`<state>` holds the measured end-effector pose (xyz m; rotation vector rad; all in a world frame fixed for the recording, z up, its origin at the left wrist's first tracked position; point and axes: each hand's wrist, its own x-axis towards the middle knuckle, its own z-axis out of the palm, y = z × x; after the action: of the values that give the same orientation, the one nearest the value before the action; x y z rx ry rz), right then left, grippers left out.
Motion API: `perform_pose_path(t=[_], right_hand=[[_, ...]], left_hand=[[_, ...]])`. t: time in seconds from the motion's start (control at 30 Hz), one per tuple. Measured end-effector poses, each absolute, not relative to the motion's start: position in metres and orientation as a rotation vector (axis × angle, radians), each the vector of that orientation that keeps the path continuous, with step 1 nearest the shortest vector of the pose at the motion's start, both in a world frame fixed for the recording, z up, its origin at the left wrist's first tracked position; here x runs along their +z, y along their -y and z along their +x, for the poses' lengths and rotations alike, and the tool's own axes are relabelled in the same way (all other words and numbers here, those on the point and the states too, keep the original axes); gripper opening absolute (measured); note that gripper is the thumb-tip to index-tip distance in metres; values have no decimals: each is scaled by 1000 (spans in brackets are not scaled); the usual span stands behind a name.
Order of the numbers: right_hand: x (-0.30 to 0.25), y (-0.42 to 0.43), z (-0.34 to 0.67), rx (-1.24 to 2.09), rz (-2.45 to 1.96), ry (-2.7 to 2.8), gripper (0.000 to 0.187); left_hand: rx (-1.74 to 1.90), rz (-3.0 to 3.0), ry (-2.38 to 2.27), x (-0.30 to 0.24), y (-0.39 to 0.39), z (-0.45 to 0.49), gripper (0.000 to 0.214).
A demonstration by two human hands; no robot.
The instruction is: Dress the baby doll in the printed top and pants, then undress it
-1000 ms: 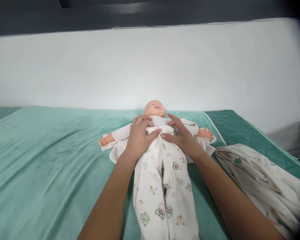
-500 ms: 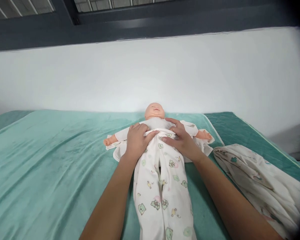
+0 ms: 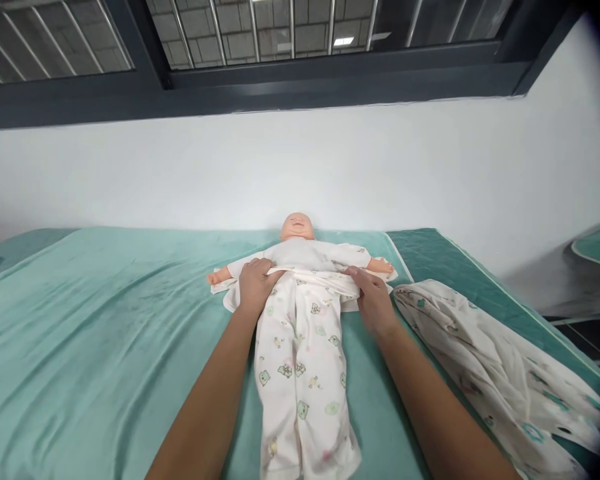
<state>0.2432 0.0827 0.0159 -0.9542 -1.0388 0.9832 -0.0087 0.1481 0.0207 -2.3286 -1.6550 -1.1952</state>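
A baby doll [image 3: 298, 227] lies on its back with arms spread, its head toward the wall. It wears a white top [image 3: 303, 253] and white baby pants [image 3: 300, 360] printed with green bears. My left hand [image 3: 254, 285] is closed on the pants' waistband at the left side, fingertips partly hidden. At the right side, my right hand [image 3: 373, 300] pinches the same waistband between thumb and fingers. The waistband [image 3: 320, 279] is stretched sideways across the doll's belly and bunched toward my right hand. Loose cloth spreads beneath the doll's arms.
A crumpled white printed cloth [image 3: 485, 360] lies to the right of the doll. Green sheeting [image 3: 130, 333] covers the bed, with a darker green strip [image 3: 425, 257] at right. Behind stand a white wall [image 3: 230, 173] and a dark window frame [image 3: 300, 87].
My right hand has moved from lying over the doll's front to the waistband's right side, pulling it outward. My left hand stays at the left side. The view has tilted up.
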Motion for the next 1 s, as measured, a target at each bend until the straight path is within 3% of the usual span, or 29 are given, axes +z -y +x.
perform_pose_path(t=[0.17,0.6,1.0], right_hand=[[14,-70,240,906,-1315,1348,58],[21,-58,246,888,-1472,1790,48],[14,-46,226,515,-1669,1685,27]], left_hand=[[-1418,-2339,1800,20,-140,-10,25],[-1781,-2329,1697,14,-95,-7,13],[-1812,-2272,1803,12,-17,-4,12]])
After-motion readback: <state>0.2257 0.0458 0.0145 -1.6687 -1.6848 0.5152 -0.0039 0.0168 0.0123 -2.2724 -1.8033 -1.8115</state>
